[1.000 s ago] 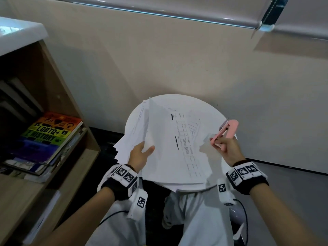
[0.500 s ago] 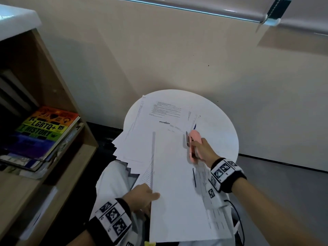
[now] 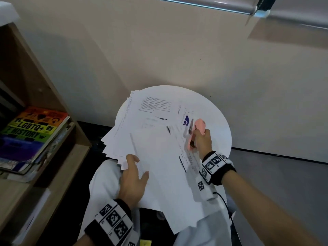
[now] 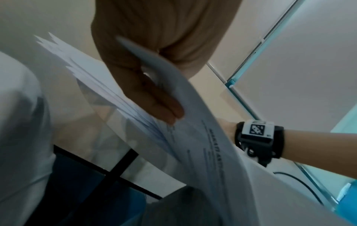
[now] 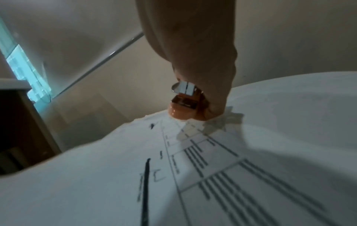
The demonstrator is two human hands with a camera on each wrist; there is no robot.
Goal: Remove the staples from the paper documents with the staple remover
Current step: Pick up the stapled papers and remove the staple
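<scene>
Paper stack [image 3: 156, 139] floppy, light; my left hand [image 3: 132, 181] pinching near edge, right hand [image 3: 202, 141] gripping pink staple remover [image 3: 196, 134].

A wooden bookshelf [image 3: 44, 96] holds a stack of books, a rainbow-covered "LGBTQ+ History" book [image 3: 33, 128] lying on top.

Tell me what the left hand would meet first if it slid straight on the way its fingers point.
The left hand points up and away across the white paper sheets. Going on, it would probably just ride further over them toward the fanned stack on the round white table; depth is unclear.
</scene>
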